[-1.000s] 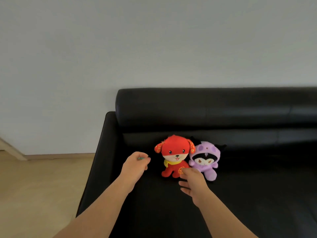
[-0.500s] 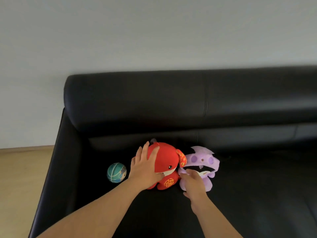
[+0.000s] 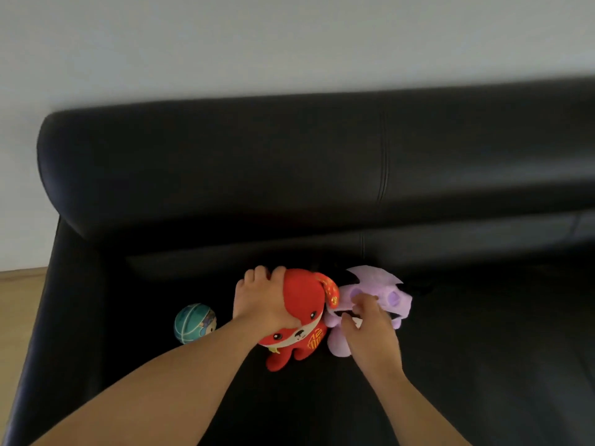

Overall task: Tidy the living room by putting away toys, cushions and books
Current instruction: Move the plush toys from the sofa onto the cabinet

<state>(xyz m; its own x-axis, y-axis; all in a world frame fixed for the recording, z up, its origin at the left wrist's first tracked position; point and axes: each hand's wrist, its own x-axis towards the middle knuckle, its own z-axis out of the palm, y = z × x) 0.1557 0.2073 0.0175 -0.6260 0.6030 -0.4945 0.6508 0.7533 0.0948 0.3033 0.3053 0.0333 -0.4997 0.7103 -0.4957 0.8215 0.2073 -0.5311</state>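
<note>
A red plush dog (image 3: 304, 312) and a purple plush creature (image 3: 383, 289) sit side by side on the seat of a black leather sofa (image 3: 225, 175), close to its backrest. My left hand (image 3: 262, 304) grips the red dog's head from the left, fingers curled over the top. My right hand (image 3: 370, 329) holds the purple plush at its face, with fingers curled into it. A small teal ball (image 3: 194, 323) lies on the seat to the left of the red dog, apart from both hands.
The sofa's left armrest (image 3: 48, 317) runs down the left side, with pale wooden floor (image 3: 16, 294) beyond it. A plain light wall (image 3: 257, 43) rises behind the backrest. Bare black seat stretches to the right of the toys.
My left hand let the teal ball go onto the seat, then closed on the red dog's head. My right hand moved from the dog's foot to the purple plush. The view came closer.
</note>
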